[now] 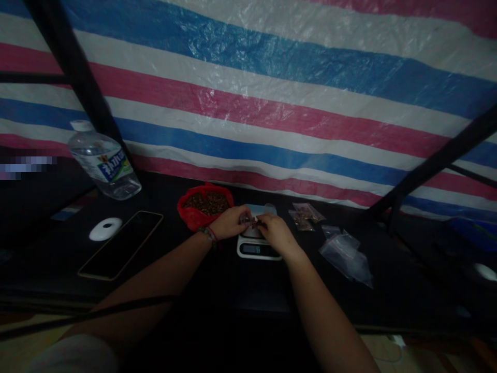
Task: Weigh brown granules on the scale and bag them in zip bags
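Observation:
My left hand (pixel 229 223), with a beaded bracelet at the wrist, is closed over the white digital scale (pixel 244 250). Its fingers pinch a small clear plastic item (pixel 245 218), whose exact kind I cannot make out. Facing it, my right hand (pixel 278 233) has its fingers bent together on small dark brown pieces (pixel 254 224), also above the scale. The scale's display (pixel 257 249) is lit, but its digits are blurred. Just left of the scale, an open red bag (pixel 190 220) holds many brown pieces like seeds or beans (pixel 205 202).
Small filled zip bags (pixel 306 213) lie right of the scale, with flat clear zip bags (pixel 347 256) nearer me. At left are a phone (pixel 122 246), a white oval item (pixel 105 228) and a large clear bottle (pixel 104 163). Dark metal posts (pixel 73 67) flank a striped sheet (pixel 248 109).

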The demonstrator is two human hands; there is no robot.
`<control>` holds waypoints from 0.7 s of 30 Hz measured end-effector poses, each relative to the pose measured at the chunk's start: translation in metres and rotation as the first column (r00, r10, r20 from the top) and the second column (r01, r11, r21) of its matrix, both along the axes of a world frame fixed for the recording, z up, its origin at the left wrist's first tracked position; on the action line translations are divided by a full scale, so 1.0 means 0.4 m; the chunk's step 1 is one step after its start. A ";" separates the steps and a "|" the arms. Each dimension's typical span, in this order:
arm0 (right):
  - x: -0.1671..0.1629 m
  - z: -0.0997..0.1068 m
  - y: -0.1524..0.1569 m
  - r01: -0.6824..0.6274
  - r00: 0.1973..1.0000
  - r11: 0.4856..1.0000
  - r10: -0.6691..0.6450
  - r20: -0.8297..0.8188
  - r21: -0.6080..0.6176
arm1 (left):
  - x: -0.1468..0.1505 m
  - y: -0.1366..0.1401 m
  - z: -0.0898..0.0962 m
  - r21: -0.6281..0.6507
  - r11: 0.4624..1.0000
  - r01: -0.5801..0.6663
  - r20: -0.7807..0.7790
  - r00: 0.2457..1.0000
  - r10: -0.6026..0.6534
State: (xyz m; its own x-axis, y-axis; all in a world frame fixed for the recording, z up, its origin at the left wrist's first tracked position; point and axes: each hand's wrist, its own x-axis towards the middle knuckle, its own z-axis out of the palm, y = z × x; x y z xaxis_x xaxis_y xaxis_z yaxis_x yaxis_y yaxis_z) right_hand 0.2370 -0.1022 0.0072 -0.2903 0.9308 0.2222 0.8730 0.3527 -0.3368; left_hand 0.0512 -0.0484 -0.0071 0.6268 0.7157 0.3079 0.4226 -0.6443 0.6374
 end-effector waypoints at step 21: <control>-0.014 -0.014 0.015 -0.031 0.998 1.000 0.031 -0.050 0.001 | 0.005 0.007 -0.015 -0.030 0.999 -0.032 0.064 0.997 0.034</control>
State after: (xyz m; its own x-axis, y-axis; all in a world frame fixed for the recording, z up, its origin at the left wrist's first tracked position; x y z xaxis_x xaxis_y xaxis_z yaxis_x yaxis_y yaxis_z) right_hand 0.2313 -0.0960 0.0015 -0.3074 0.9216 0.2370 0.8440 0.3791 -0.3794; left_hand 0.0530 -0.0454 -0.0131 0.5822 0.7448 0.3262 0.4005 -0.6118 0.6821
